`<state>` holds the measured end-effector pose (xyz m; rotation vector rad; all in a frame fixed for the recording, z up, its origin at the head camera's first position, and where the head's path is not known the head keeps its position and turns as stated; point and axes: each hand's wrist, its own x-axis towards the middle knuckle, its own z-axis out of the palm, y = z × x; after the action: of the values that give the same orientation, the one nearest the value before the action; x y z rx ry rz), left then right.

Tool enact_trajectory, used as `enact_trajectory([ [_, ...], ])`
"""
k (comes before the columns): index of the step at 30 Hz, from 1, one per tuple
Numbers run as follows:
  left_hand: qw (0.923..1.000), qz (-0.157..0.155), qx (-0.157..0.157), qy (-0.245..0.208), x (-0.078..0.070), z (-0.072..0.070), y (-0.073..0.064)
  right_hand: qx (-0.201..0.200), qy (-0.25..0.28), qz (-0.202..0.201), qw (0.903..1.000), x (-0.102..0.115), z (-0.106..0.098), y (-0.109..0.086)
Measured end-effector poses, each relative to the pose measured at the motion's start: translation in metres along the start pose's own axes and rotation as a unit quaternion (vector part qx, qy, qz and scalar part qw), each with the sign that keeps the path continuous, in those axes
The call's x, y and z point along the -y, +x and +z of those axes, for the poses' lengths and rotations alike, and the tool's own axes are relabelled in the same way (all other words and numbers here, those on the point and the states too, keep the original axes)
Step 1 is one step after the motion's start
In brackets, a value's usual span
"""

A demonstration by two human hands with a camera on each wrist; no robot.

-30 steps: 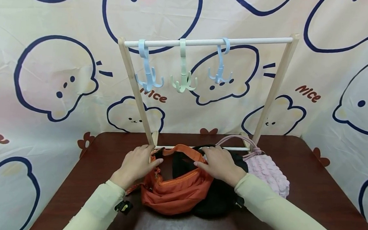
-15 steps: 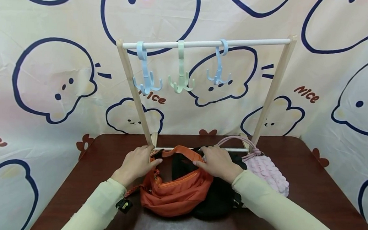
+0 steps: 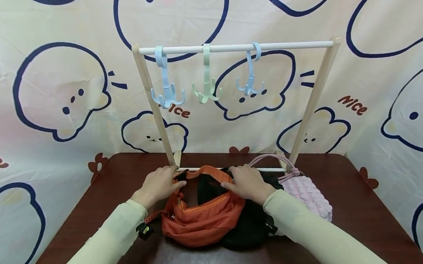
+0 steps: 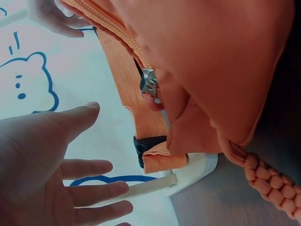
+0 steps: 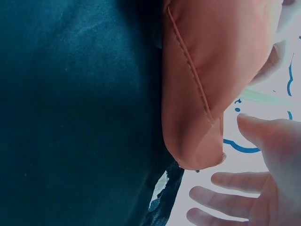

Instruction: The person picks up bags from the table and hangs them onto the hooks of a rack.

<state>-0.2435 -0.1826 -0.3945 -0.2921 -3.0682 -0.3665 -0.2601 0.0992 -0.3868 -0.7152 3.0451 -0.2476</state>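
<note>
An orange sling bag lies on the table, its webbing strap arching at the back. My left hand is at the bag's left end. In the left wrist view, the straight fingers of this left hand are spread beside a black buckle and a metal zip pull. My right hand reaches over the bag's right end. The right wrist view has the right hand's fingers straight, with nothing between them and the thumb. A black bag lies partly hidden behind the orange one.
A lilac puffy bag with looped handles lies at the right. Behind stands a wooden rack with a white top bar, carrying two blue claw hooks and a green one. A lower bar runs behind the bags.
The head view has shifted slightly. Both hands and the bags keep nearly the same places.
</note>
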Motion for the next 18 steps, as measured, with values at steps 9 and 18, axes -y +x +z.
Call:
enact_trajectory([
  [9, 0.9999, -0.005, 0.014, 0.006, 0.0054, 0.0034, 0.0062, 0.010, 0.015, 0.002, 0.9998, -0.0019, 0.0026, 0.0070],
  [18, 0.9997, -0.003, 0.024, 0.005, 0.0084, 0.0100, 0.0101, 0.045, 0.050, 0.029, 0.9973, -0.0023, 0.0051, 0.0095],
])
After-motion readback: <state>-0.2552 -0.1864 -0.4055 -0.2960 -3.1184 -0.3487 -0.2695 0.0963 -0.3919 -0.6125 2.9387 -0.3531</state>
